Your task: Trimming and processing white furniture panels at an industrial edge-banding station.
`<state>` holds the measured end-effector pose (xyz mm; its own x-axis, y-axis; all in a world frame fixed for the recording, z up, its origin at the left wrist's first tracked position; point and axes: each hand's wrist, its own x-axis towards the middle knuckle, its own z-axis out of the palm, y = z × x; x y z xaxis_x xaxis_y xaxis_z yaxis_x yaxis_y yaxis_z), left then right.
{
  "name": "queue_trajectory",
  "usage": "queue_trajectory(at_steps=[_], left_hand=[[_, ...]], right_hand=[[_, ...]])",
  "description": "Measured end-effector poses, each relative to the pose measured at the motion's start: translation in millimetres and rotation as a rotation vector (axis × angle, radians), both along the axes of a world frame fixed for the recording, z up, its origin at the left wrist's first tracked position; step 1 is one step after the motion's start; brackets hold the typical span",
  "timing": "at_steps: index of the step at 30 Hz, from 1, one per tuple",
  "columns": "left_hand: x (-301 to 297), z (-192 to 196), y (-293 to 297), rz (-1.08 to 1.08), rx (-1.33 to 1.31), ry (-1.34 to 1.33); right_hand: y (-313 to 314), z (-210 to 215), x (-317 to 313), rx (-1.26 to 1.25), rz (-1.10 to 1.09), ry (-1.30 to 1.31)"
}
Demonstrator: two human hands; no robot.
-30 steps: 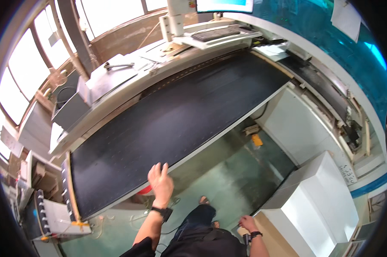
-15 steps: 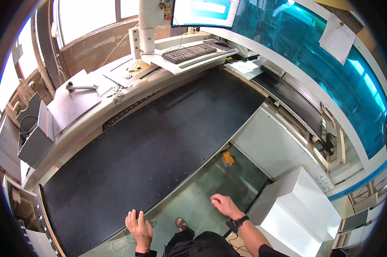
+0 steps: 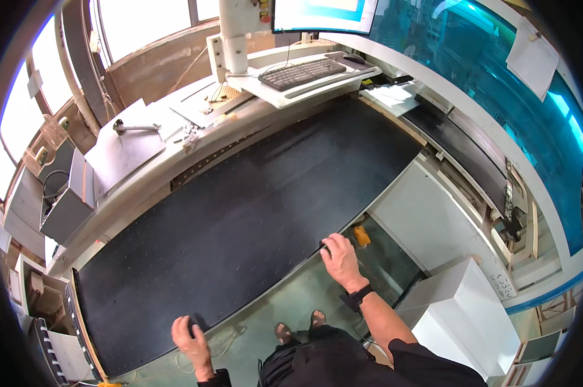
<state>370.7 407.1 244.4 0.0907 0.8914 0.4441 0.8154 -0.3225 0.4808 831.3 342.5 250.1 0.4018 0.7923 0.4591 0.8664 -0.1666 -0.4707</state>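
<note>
A long black panel (image 3: pixel 240 213) with small pale specks stretches from the lower left to the upper right. Over its near edge, towards the left end, is my left hand (image 3: pixel 192 345), fingers bent and apart from the thumb, holding nothing that I can see. Whether its fingertips touch the panel, I cannot tell. Farther right, my right hand (image 3: pixel 343 261) has its fingers curled together over the same edge, gripping it. The underside of that edge is hidden. A dark band with a watch-like face (image 3: pixel 356 298) is round my right wrist.
Beyond the panel, a shelf carries a keyboard (image 3: pixel 301 72) and a mouse (image 3: pixel 354 59) below a monitor (image 3: pixel 323 14). A metal plate (image 3: pixel 127 155) lies at the far left. White box-like blocks (image 3: pixel 465 329) stand to my right. An orange object (image 3: pixel 361 236) lies on the floor.
My right hand has moved up and forward to the panel's near edge. My left hand has shifted a little left and down. Both feet now show, and the view has tilted slightly.
</note>
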Motion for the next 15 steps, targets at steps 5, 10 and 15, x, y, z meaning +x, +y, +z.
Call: queue_trajectory(at_steps=[5,10,15], left_hand=[[-15,-33,30,0.396,0.08,-0.284],[-16,-56,42,0.609,0.182,-0.036],[34,-2,27,0.617,0.261,-0.046]], right_hand=[[1,4,15,-0.138,0.18,-0.213],[2,14,34,-0.129,0.363,-0.315],[18,12,64,-0.262,0.532,-0.186]])
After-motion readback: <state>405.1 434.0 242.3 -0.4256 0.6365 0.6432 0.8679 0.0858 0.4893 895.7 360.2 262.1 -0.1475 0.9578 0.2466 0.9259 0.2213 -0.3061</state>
